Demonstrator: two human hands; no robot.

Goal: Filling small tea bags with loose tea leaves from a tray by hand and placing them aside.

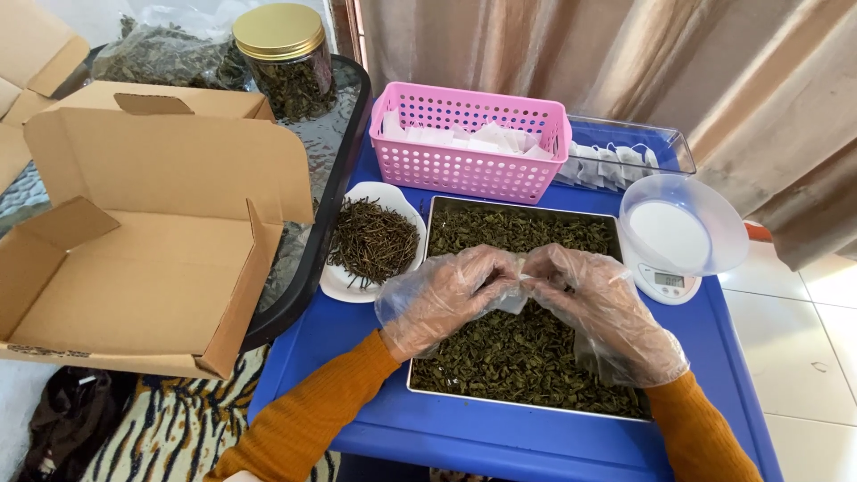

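Observation:
Both my hands wear clear plastic gloves and meet over a metal tray filled with dried green leaves. My left hand and my right hand pinch together at their fingertips around something small at the tray's middle. What lies between the fingers is too hidden to name. A white plate with dark dried stems stands just left of the tray.
A pink basket of white paper bags stands behind the tray, a clear box of bags to its right. A small scale with a clear bowl sits at right. An open cardboard box and a gold-lidded jar are at left.

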